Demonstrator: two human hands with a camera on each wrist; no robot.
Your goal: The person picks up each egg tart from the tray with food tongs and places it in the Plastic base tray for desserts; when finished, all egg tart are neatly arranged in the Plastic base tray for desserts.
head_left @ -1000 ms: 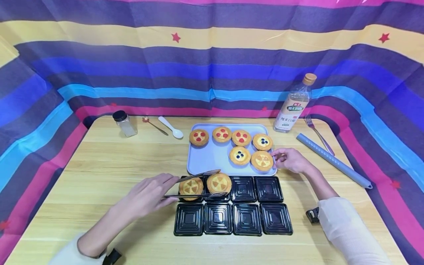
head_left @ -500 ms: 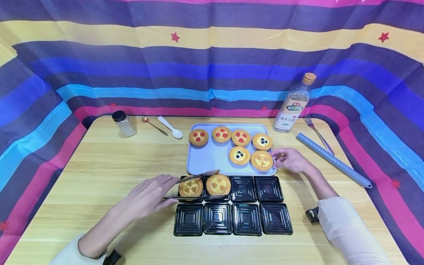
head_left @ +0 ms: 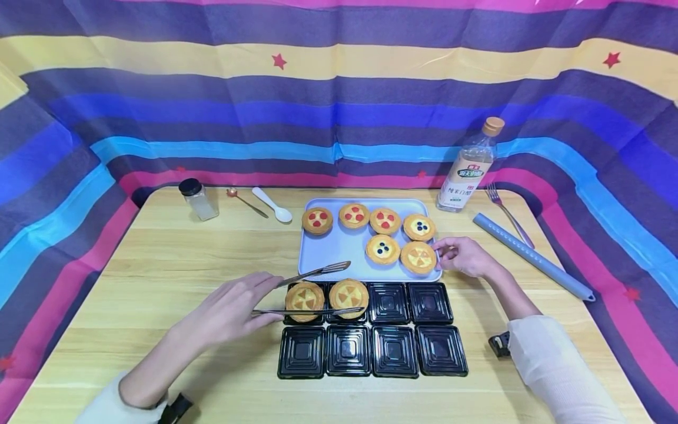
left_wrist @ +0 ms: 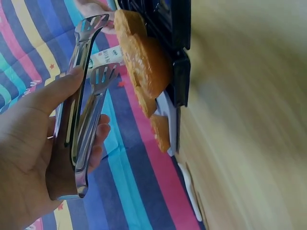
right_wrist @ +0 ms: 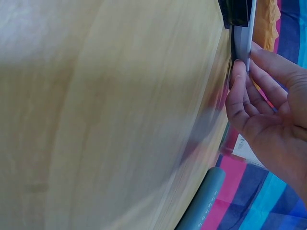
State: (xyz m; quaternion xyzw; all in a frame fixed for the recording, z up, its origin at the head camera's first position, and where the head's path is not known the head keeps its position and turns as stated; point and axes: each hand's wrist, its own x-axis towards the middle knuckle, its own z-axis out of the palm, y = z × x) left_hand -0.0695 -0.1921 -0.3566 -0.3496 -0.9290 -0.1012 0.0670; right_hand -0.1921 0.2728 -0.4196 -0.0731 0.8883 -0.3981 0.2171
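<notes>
Left hand (head_left: 228, 315) gripping slim polished steel tongs (head_left: 312, 291), thumb and fingers curled round the handle end; arms of the tongs parted, nothing caught between the tips (left_wrist: 98, 48). Tips hovering just above the two round golden pastry tarts with yellow wedge tops (head_left: 326, 296), both seated in the far-left cells of the black square plastic cup trays (head_left: 394, 350). Six cells bare: two in the far row, all four in the near row.

Right hand (head_left: 459, 256) pinching the near-right rim of the pale blue rectangular baking tray (head_left: 331, 256), thumb and fingertips (right_wrist: 240, 103) closed on the edge, seemingly to steady it. On that tray, six more tarts: three red-dotted (head_left: 354, 217) along the back, two blue-dotted (head_left: 401, 237), one yellow-wedged (head_left: 418, 257) right beside the holding hand.

Step in hand, by judgement: a transfer just ended, second tart set down and let go, tongs empty and free. Next move likely calls for swinging the open tongs back over the blue tray, closing lightly on a tart's rim without crushing the crust, then lowering it squarely into the third cell.

Around: clear vinegar bottle with tan cap (head_left: 473, 165), grey-blue ribbed bar (head_left: 532, 256), metal fork (head_left: 508, 213), white plastic spoon (head_left: 272, 204), small black-lidded glass jar (head_left: 198, 199), pale wooden tabletop (head_left: 175, 259).
</notes>
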